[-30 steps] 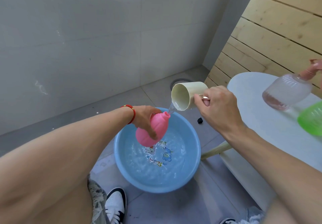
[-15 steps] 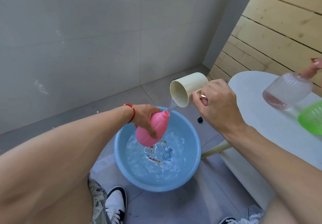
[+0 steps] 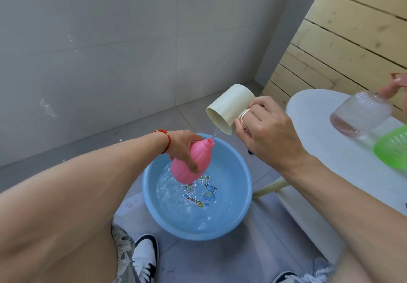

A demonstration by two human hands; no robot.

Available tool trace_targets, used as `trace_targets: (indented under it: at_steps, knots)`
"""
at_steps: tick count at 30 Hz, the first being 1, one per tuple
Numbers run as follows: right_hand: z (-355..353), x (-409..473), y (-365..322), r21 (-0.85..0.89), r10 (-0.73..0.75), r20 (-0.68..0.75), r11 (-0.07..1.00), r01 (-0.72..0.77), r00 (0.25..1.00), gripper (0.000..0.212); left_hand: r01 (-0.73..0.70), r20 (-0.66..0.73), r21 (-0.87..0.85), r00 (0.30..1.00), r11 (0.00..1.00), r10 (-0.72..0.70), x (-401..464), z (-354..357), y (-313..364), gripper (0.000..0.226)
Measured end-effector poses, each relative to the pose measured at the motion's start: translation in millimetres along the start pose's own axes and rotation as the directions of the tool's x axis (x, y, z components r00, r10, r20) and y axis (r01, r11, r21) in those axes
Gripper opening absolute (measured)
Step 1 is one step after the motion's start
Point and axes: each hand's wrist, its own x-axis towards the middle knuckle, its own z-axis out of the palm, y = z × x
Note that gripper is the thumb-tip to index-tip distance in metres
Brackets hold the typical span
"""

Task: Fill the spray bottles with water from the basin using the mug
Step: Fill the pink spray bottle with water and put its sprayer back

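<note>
So spills drop back into the blue basin (image 3: 240, 212), left hand (image 3: 184, 148) grips the tilted pink bottle (image 3: 189, 164) over it while right hand (image 3: 267, 132) grips the tipped cream mug (image 3: 229, 106), pouring into its neck.

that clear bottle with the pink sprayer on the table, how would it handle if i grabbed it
The clear bottle is probably light: only a thin pinkish layer shows at its bottom. Its ribbed wall looks like thin plastic, so it may flex under a squeeze. With the pink sprayer head on top and so little inside, it could tip easily on the white table.
</note>
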Motion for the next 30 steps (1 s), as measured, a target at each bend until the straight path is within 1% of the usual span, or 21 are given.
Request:
trace_targets:
  at_steps: [2, 4, 5, 6, 7, 9, 10, 11, 13, 14, 16, 20, 22, 25, 28, 30]
  knots:
    - [3.6, -0.5, -1.9, 0.021, 0.051, 0.022, 0.998, -0.051, 0.998, 0.036, 0.004, 0.005, 0.000, 1.000, 1.000, -0.004, -0.3, -0.1, -0.3, 0.072]
    - [7.4, 0.8, -3.1, 0.070, 0.160, 0.083, 0.984, -0.166, 0.984, 0.036, 0.014, 0.006, -0.011, 1.000, 1.000, -0.014, -1.6, -2.0, -1.2, 0.077]
    - [10.2, 2.7, -3.1, 0.077, 0.236, 0.163, 0.965, -0.251, 0.958, 0.037, 0.022, 0.004, -0.014, 1.000, 1.000, -0.022, -2.1, -3.6, -1.5, 0.080]
    - [18.0, 4.1, -1.8, 0.067, 0.322, 0.284, 0.933, -0.353, 0.903, 0.039, 0.032, -0.003, -0.013, 0.999, 0.999, -0.032, -2.8, -4.9, -3.0, 0.080]
    - [27.5, 5.5, 0.8, 0.033, 0.413, 0.398, 0.886, -0.462, 0.819, 0.039, 0.041, -0.012, -0.007, 0.999, 0.999, -0.041, -2.5, -6.3, -4.3, 0.078]
    - [53.4, 0.6, 4.4, -0.042, 0.573, 0.571, 0.736, -0.676, 0.588, 0.035, 0.061, -0.029, 0.010, 0.998, 0.998, -0.061, -2.8, -7.4, -7.0, 0.073]
    - [68.4, -6.2, 3.1, -0.061, 0.606, 0.636, 0.658, -0.751, 0.478, 0.032, 0.072, -0.038, 0.022, 0.997, 0.997, -0.071, -2.0, -7.7, -9.7, 0.073]
    - [80.7, -15.0, -1.1, -0.077, 0.615, 0.685, 0.595, -0.800, 0.391, 0.030, 0.079, -0.050, 0.034, 0.996, 0.996, -0.077, -0.5, -8.4, -12.0, 0.075]
    - [102.5, -40.1, -17.1, -0.135, 0.611, 0.746, 0.530, -0.837, 0.266, 0.028, 0.078, -0.086, 0.075, 0.994, 0.994, -0.072, 1.6, -7.7, -16.5, 0.079]
    - [112.0, -54.5, -26.4, -0.174, 0.603, 0.766, 0.529, -0.831, 0.223, 0.030, 0.076, -0.110, 0.110, 0.992, 0.991, -0.064, 1.6, -6.8, -17.7, 0.082]
    - [128.0, -81.2, -47.4, -0.251, 0.569, 0.805, 0.585, -0.771, 0.169, 0.037, 0.085, -0.145, 0.134, 0.987, 0.987, -0.065, 3.5, -6.2, -20.8, 0.085]
    - [154.1, -126.5, -80.2, -0.275, 0.448, 0.880, 0.751, -0.600, 0.157, 0.034, 0.111, -0.154, 0.099, 0.983, 0.989, -0.095, 6.4, -5.1, -27.2, 0.085]
    - [165.4, -146.3, -91.3, -0.298, 0.428, 0.892, 0.797, -0.525, 0.143, 0.032, 0.112, -0.152, 0.071, 0.983, 0.991, -0.100, 7.7, -4.8, -28.3, 0.084]
    - [177.7, -166.6, -103.1, -0.373, 0.472, 0.875, 0.797, -0.475, 0.105, 0.035, 0.100, -0.147, 0.061, 0.985, 0.993, -0.090, 8.0, -3.2, -26.5, 0.085]
    - [191.6, -176.3, -115.3, -0.414, 0.524, 0.848, 0.743, -0.526, 0.073, 0.039, 0.098, -0.146, 0.044, 0.985, 0.994, -0.091, 6.8, -2.9, -27.3, 0.082]
    - [197.2, -178.5, -123.8, -0.356, 0.461, 0.885, 0.761, -0.542, 0.067, 0.041, 0.105, -0.147, 0.026, 0.984, 0.994, -0.100, 6.7, -3.6, -27.0, 0.078]
